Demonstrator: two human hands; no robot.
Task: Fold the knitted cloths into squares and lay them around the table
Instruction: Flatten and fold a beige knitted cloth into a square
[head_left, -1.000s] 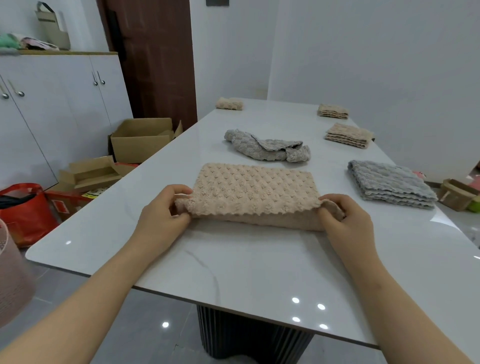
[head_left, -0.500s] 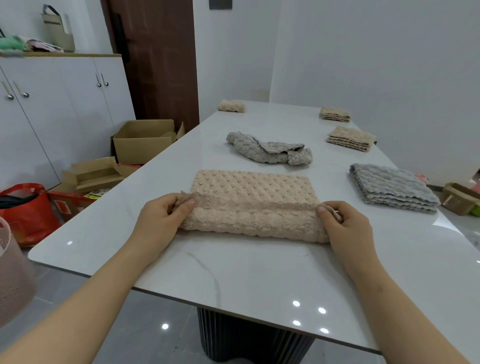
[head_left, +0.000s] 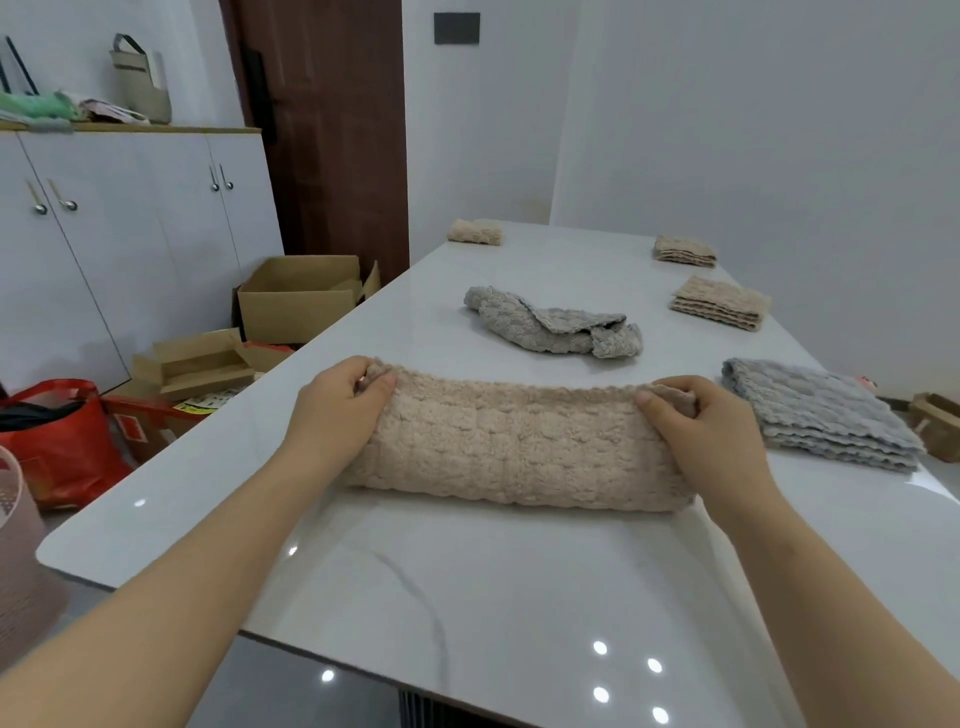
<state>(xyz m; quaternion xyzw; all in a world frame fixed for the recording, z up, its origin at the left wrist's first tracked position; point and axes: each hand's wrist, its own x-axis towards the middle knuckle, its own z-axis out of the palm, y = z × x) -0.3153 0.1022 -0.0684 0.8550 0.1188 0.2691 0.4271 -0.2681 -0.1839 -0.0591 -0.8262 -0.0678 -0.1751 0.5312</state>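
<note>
A beige knitted cloth (head_left: 514, 447) lies across the near middle of the white table (head_left: 467, 582), doubled over into a long band. My left hand (head_left: 337, 410) pinches its left top corner and my right hand (head_left: 701, 431) pinches its right top corner, holding that edge raised. A crumpled grey cloth (head_left: 550, 327) lies behind it. A folded grey cloth (head_left: 826, 410) sits at the right edge. Folded beige cloths lie farther back: two on the right (head_left: 719, 302) (head_left: 684, 251) and one at the far left (head_left: 475, 231).
Left of the table on the floor stand open cardboard boxes (head_left: 296, 301), a red bag (head_left: 57, 441) and a pink basket (head_left: 21, 561). White cupboards (head_left: 130, 244) and a brown door (head_left: 332, 130) are behind. A small box (head_left: 935, 431) sits beyond the right edge.
Both hands have carried the cloth's near edge up and away from me, folding it over the rest; the flat rectangle is now a narrower band.
</note>
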